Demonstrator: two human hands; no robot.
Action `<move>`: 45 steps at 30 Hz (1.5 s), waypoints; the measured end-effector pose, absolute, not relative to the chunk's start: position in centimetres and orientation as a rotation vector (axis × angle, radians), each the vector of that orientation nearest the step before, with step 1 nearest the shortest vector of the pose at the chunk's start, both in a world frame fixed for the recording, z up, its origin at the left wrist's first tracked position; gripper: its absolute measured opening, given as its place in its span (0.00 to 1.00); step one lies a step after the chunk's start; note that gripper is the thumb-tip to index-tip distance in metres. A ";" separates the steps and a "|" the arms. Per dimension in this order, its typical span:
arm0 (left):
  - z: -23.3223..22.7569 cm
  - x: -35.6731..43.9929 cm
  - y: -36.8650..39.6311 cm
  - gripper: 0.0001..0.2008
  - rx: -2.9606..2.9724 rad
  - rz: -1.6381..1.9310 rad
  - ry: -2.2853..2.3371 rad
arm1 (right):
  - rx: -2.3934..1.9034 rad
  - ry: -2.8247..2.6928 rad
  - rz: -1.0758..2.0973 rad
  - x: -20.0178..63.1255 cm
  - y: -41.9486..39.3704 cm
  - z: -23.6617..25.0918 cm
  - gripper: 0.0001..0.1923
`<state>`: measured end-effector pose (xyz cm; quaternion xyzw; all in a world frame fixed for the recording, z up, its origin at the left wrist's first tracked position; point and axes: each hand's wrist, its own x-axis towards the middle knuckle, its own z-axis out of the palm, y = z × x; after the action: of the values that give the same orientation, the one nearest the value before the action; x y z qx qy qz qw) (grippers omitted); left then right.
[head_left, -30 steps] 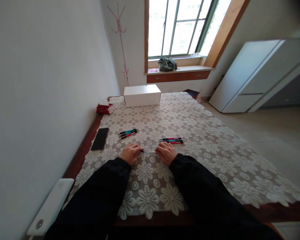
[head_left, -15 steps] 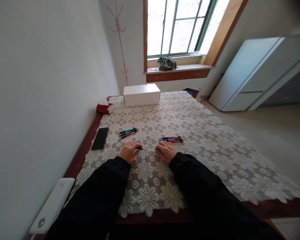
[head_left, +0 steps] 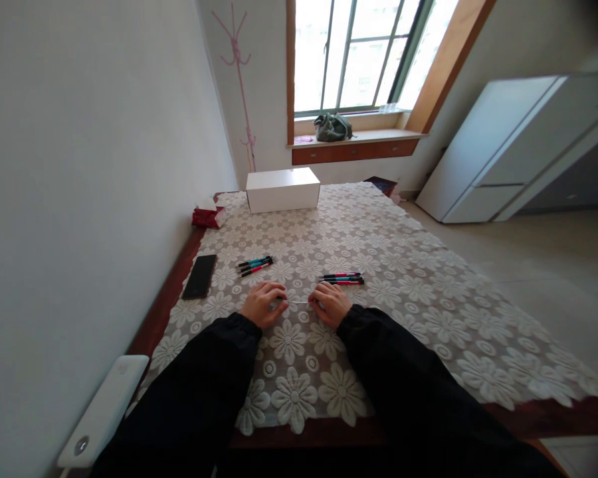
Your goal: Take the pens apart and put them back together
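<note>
My left hand (head_left: 265, 305) is closed, thumb and fingertips pinched together around a small dark pen part that is mostly hidden. Facing it, my right hand (head_left: 331, 304) pinches the other end of a thin white stick (head_left: 298, 302), which looks like a pen refill. The stick spans the gap between both hands, low over the tablecloth. Just beyond my right hand lie several pens (head_left: 343, 277), red, blue and black. Another small group of pens (head_left: 256, 265), teal and red with black ends, rests beyond my left hand.
A lace flower tablecloth (head_left: 393, 285) covers the table. At the left edge lie a black phone (head_left: 200, 276) and a red packet (head_left: 208, 217). A white box (head_left: 283, 190) stands at the far end. A white power strip (head_left: 104, 411) is at the lower left by the wall.
My left fingers have closed further over the black pen part, which stuck out before. The left hand has shifted slightly right, toward the white stick's end. My right hand has barely moved.
</note>
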<state>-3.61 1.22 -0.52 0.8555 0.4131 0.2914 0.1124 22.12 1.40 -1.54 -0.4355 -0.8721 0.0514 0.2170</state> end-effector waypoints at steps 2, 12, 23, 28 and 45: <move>-0.6 -3.6 1.2 0.04 2.529 0.844 1.193 | -1.188 -2.433 0.138 22.1 1.4 -1.5 0.07; -0.5 -3.7 1.0 0.07 2.544 0.761 1.200 | -1.188 -2.506 0.025 22.6 1.5 -1.1 0.06; -0.9 -3.7 1.1 0.02 2.516 0.760 1.208 | -1.176 -2.550 0.089 23.1 1.7 -0.8 0.06; -0.4 -3.5 0.9 0.08 2.551 0.727 1.220 | -1.148 -2.546 0.123 23.7 1.9 -0.6 0.05; 2.5 -2.0 2.2 0.06 2.526 0.765 1.301 | -1.147 -2.350 0.073 25.9 3.3 -0.7 0.08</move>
<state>-2.01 2.24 2.49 0.8542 0.4401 0.2586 0.0995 25.94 3.31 -0.72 -0.4233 -0.8676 0.0268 0.2596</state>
